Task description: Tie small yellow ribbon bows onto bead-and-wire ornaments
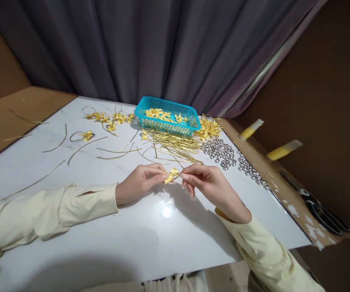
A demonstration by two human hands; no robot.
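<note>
Near the middle of the white board, my left hand (143, 181) pinches a small yellow ribbon flower (171, 175) between thumb and fingers. My right hand (208, 184) is closed at the flower's right side, its thumb and forefinger pinching a thin gold wire (178, 163) that slants up to the left. Both hands are just above the board, fingertips nearly touching. Beyond them lies a pile of gold wire strips (178, 144). Silver beads (220, 152) are heaped to the right of the strips.
A blue basket (169, 126) with yellow flowers stands at the back. More flowers (209, 127) are piled beside it, and others with wire rings (86, 136) lie left. Loose wires are scattered leftward. Two yellow glue tubes (284, 150) and black-handled scissors (324, 213) are at the right.
</note>
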